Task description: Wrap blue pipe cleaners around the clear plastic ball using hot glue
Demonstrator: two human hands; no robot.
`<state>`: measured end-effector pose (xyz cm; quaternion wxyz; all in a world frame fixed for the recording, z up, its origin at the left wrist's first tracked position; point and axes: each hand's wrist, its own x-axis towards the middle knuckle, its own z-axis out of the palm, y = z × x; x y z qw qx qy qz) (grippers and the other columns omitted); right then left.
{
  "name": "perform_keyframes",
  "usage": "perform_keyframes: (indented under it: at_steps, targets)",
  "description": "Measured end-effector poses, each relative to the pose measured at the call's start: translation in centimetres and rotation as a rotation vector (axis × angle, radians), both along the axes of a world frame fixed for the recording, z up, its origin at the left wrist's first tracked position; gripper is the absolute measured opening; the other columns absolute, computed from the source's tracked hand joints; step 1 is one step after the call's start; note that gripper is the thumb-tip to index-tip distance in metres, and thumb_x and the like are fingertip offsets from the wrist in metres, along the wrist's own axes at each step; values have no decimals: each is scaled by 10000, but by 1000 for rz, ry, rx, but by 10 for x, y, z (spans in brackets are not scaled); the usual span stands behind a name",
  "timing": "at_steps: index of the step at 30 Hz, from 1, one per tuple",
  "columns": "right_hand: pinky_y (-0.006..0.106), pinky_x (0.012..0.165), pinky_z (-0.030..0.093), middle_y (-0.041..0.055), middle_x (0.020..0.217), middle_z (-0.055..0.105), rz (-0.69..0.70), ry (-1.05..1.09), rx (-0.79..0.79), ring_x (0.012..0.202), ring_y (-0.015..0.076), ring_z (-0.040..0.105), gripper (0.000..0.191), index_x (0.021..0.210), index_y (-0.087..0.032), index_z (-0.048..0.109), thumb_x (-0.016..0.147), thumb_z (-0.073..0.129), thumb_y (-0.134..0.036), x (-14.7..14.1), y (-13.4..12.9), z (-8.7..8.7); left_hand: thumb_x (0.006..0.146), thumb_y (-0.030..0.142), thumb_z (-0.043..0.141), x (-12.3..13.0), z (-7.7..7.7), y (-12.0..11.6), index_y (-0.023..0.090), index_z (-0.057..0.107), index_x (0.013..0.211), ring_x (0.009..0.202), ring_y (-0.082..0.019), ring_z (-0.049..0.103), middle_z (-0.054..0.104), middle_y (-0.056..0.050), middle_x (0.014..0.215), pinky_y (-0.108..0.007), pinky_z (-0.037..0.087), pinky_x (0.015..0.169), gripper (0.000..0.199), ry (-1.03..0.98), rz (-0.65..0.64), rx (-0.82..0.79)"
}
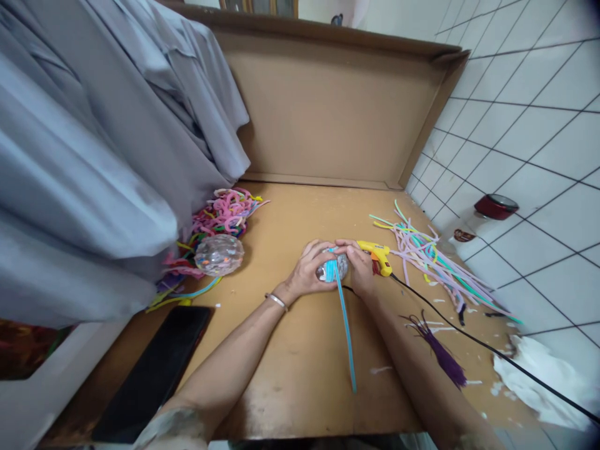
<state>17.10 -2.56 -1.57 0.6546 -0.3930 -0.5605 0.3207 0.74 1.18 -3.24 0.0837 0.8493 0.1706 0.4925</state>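
Observation:
Between my two hands is a small, clear, rounded piece that looks like plastic [341, 270], partly covered by a light-blue pipe cleaner [345, 331]. The pipe cleaner's long free end runs down over the table toward me. My left hand [307, 270] curls around the piece from the left, its fingers over the top. My right hand [360, 270] presses at the right side with bent fingers, which partly hide the piece. Just beyond the right hand lies a yellow glue gun [383, 257] with an orange-red trigger; whether the hand touches it, I cannot tell.
A clear faceted ball [219, 255] sits by a heap of colourful pipe cleaners [229, 209] at left, near a black flat slab [154, 375]. Loose pipe cleaners [422, 247], a purple tassel [445, 356], a black cable [450, 331] and white cloth [539, 381] lie right. Cardboard [328, 106] stands behind.

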Motion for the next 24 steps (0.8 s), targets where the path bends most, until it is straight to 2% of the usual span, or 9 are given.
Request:
perform_keyframes:
  at_steps: [4,11,15,18,24]
  targets:
    - [417,950,443,57,1071,633,1,65,-26,1049,229,581,339,799,-242,747,897,523,-476,2,-1,-4,675,433,764,1,-2,0,210,573,1123,1186,-286,546,584,-144,1243,-521,442,1015,535,19,31,14]
    - [401,958,445,67,1082,635,-56,-56,-9,1045,224,581,334,809,-226,734,887,533,-482,4,-2,-1,674,466,757,6,3,-3,192,594,1101,1143,-279,555,607,-147,1208,-500,460,993,532,-6,34,63]
    - [402,982,435,61,1079,638,-74,-40,8,1059,222,574,338,787,-224,711,887,517,-481,8,1,-2,688,486,735,15,5,-4,194,615,1086,1163,-282,544,621,-139,1194,-503,451,1005,508,35,81,49]
    - [406,1009,416,60,1075,632,-76,-37,2,1086,223,562,309,844,-234,726,886,518,-457,11,4,-6,681,513,727,20,5,-2,190,623,1077,1184,-287,540,616,-145,1206,-508,447,1015,522,52,103,27]
    - [398,967,436,50,1049,616,-55,48,1,1025,210,576,304,784,-234,719,880,529,-451,13,8,-11,686,505,725,19,5,-2,189,624,1073,1187,-289,539,612,-147,1214,-512,443,1023,509,63,102,43]
